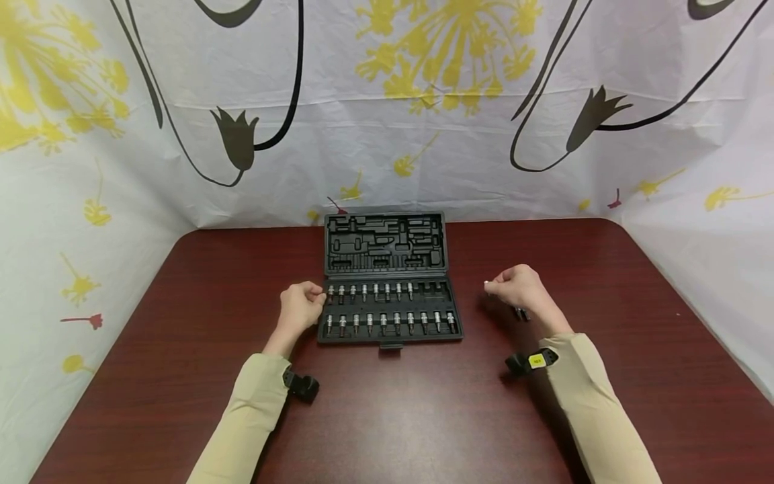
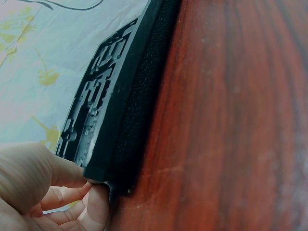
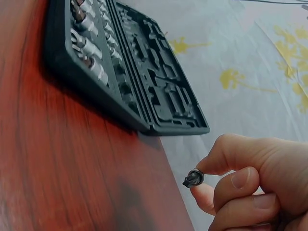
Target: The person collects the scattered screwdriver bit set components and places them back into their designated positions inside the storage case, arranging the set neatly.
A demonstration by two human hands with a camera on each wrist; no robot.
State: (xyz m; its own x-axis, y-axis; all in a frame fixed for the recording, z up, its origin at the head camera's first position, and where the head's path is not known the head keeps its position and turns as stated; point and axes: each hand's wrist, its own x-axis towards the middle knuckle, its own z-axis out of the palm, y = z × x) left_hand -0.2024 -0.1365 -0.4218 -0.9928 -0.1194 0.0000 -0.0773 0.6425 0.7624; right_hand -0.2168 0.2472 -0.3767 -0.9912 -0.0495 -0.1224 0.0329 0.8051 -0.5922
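A black plastic socket case (image 1: 390, 273) lies open on the table, its lid leaning back. Two rows of silver bit sockets (image 1: 383, 324) fill its base, and the right end of the back row shows bare slots. My left hand (image 1: 300, 308) pinches the case's left edge between thumb and fingers, seen close up at the case's corner in the left wrist view. Off to the right of the case, my right hand (image 1: 520, 289) holds a small bit socket (image 3: 194, 178) between thumb and forefinger, its dark fluted tip pointing outward.
A few loose bit sockets (image 1: 521, 313) lie on the dark red wooden table (image 1: 387, 417), partly under my right hand. Behind the table hangs a white patterned curtain (image 1: 387, 154). A latch (image 1: 390, 345) sticks out at the case's front.
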